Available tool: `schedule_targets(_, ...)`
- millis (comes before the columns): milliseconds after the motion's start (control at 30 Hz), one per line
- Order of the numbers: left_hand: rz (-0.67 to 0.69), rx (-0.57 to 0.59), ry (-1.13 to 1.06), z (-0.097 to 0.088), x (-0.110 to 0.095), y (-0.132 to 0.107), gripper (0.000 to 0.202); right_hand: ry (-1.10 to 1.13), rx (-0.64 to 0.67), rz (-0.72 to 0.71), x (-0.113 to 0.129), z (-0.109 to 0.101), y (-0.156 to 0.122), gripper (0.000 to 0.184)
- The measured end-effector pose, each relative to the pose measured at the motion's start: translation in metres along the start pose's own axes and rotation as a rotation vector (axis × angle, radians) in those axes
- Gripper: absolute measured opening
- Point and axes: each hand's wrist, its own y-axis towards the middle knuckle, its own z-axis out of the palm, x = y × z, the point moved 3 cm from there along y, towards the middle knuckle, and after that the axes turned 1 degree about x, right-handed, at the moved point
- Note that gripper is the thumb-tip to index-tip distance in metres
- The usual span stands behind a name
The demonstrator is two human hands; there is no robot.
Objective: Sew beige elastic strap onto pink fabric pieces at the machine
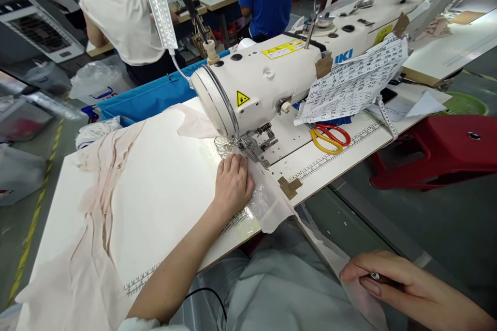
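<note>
My left hand (233, 181) lies flat on a strip of pale sheer fabric (267, 201) just in front of the presser foot (258, 147) of a white sewing machine (264, 83), fingers together and stretched out. My right hand (392, 284) is down at my lap, off the table edge, fingers closed on the trailing end of the same fabric strip, pulling it taut. More pale pink fabric (101, 191) lies bunched across the left of the white table (166, 191).
Red and yellow scissors (330, 137) and a printed paper sheet (349, 83) lie right of the needle. A red stool (438, 150) stands to the right. An LED lamp (162, 15) rises behind the machine. Two people work at tables behind.
</note>
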Motion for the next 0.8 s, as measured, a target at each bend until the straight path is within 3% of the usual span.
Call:
schedule_targets(400, 0.024, 0.019, -0.017, 0.000, -0.010, -0.003, 0.040, 0.091, 0.138, 0.026, -0.003, 0.001, 0.017, 0.043)
schedule_targets(633, 0.023, 0.026, -0.037, 0.001, -0.013, -0.005, 0.042, 0.073, 0.240, -0.137, -0.012, 0.007, 0.035, 0.042)
schedule_targets(800, 0.032, 0.031, -0.037, 0.001, -0.014, -0.007, 0.042, 0.101, 0.268, -0.148, -0.015, 0.013, 0.043, 0.041)
